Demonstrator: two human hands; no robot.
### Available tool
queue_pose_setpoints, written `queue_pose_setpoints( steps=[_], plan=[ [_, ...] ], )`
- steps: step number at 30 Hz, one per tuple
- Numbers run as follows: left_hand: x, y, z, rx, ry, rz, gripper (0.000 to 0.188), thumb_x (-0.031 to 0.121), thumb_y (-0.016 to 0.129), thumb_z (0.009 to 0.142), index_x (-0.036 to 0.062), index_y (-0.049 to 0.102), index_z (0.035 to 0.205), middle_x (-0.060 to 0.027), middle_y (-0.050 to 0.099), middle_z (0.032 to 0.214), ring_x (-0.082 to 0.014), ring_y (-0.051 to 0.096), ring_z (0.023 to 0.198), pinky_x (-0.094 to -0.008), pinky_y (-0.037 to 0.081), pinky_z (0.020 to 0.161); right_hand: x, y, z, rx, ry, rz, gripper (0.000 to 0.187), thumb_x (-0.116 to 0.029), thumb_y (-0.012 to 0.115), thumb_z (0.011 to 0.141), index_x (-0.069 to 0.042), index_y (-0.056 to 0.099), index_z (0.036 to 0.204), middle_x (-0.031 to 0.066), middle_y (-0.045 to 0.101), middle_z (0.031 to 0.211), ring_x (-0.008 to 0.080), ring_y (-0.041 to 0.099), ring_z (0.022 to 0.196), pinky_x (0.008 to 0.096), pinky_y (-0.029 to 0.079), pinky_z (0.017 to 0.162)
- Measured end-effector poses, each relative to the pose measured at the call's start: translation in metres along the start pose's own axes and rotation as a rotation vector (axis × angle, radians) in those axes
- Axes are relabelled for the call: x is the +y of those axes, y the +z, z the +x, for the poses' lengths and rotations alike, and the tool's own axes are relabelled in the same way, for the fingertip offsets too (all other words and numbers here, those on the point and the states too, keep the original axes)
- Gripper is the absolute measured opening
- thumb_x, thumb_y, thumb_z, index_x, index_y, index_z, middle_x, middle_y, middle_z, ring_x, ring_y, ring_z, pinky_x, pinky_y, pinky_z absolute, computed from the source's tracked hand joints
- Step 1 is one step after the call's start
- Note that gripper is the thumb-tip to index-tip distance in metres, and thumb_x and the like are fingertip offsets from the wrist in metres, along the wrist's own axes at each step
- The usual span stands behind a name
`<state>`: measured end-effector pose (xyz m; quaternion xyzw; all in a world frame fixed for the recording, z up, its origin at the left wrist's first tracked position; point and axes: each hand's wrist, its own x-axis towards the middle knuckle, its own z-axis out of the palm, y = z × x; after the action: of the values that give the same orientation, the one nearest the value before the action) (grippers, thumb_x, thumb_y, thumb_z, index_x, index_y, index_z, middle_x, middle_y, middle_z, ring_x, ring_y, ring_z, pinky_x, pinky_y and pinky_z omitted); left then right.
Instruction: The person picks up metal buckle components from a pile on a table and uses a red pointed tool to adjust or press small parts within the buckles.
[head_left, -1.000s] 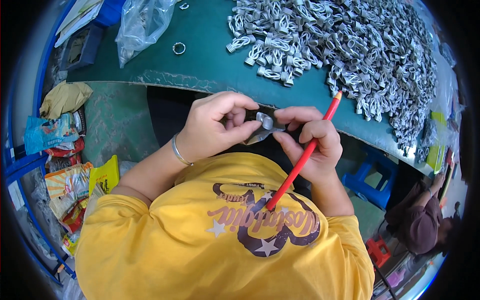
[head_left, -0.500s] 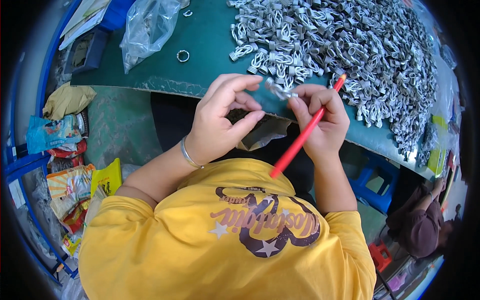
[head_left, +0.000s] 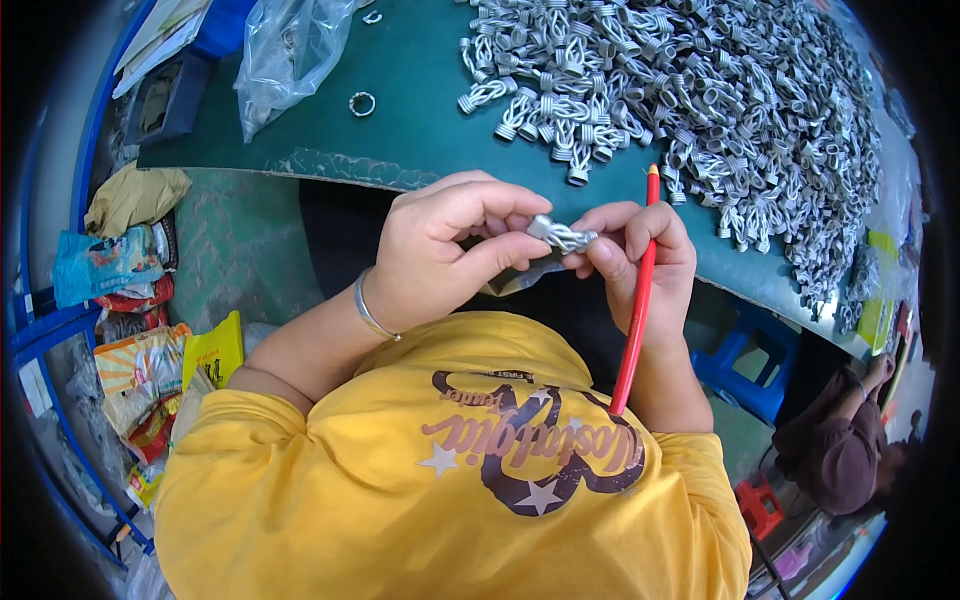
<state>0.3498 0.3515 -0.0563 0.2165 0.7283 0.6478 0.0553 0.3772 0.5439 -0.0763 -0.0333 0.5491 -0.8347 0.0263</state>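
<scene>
Between both hands, just off the table's front edge, is a silver twisted metal fitting (head_left: 562,236) with ringed ends. My left hand (head_left: 455,232) pinches its left end between thumb and fingers. The fingertips of my right hand (head_left: 640,255) hold the other end. A red pencil (head_left: 637,310) is also tucked in my right hand, its tip pointing away from me and its long end toward my yellow shirt. Beyond my right hand spreads a large heap of similar silver fittings (head_left: 690,100) on the green table (head_left: 420,120).
A clear plastic bag (head_left: 285,65), a small metal ring (head_left: 362,104) and a dark bin (head_left: 170,98) are at the far left. Colourful packets (head_left: 140,375) fill a blue rack on the left. A blue stool (head_left: 745,365) stands under the table; another person (head_left: 835,440) sits at right.
The fitting has come nearer to me, off the table edge. My left fingers have closed on its left end. The red pencil has swung more upright in my right hand.
</scene>
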Motion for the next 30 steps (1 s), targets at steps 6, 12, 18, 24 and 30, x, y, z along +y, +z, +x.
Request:
queue_pose_setpoints(
  steps=[6,12,18,24,30],
  plan=[
    [0.003,0.002,0.003,-0.070,0.192,0.073,0.024,-0.008,0.071,0.069,-0.0038,0.064,0.092,-0.0105,0.061,0.085,-0.0124,0.060,0.070,-0.0204,0.049,0.059,0.011,-0.010,-0.002,-0.090,-0.359,-0.323,0.032,0.011,0.066,0.073,-0.005,0.038,0.072,0.0193,0.059,0.099,0.0197,0.062,0.085,0.0285,0.054,0.071],
    [-0.001,0.000,-0.001,-0.048,0.103,0.032,0.024,-0.007,0.070,0.071,-0.0036,0.064,0.094,-0.0097,0.062,0.085,-0.0109,0.060,0.070,-0.0193,0.047,0.059,0.005,-0.007,-0.004,-0.032,-0.427,-0.223,0.036,0.009,0.070,0.071,-0.005,0.038,0.078,0.0224,0.059,0.098,0.0206,0.062,0.084,0.0288,0.054,0.070],
    [-0.005,0.003,-0.005,-0.050,-0.025,-0.035,0.020,-0.002,0.071,0.072,-0.0026,0.065,0.091,-0.0073,0.062,0.078,-0.0103,0.061,0.065,-0.0198,0.049,0.057,0.000,-0.001,-0.002,-0.105,-0.522,-0.295,0.041,0.003,0.076,0.068,-0.006,0.038,0.079,0.0211,0.062,0.092,0.0198,0.062,0.078,0.0261,0.052,0.063],
    [-0.011,-0.002,-0.008,-0.097,0.031,0.084,0.021,-0.001,0.071,0.072,-0.0010,0.064,0.091,-0.0055,0.060,0.074,-0.0082,0.056,0.059,-0.0195,0.045,0.053,0.003,0.001,-0.003,-0.138,-0.562,-0.396,0.041,0.003,0.076,0.067,-0.006,0.038,0.078,0.0194,0.063,0.088,0.0212,0.062,0.075,0.0266,0.051,0.059],
    [-0.010,-0.005,-0.008,0.003,-0.086,0.122,0.021,0.000,0.071,0.071,0.0011,0.063,0.091,-0.0033,0.057,0.069,-0.0076,0.052,0.055,-0.0200,0.042,0.051,0.005,0.001,0.006,-0.032,-0.633,-0.694,0.037,0.001,0.077,0.065,-0.005,0.041,0.070,0.0174,0.064,0.084,0.0230,0.062,0.071,0.0273,0.049,0.057]
  ],
)
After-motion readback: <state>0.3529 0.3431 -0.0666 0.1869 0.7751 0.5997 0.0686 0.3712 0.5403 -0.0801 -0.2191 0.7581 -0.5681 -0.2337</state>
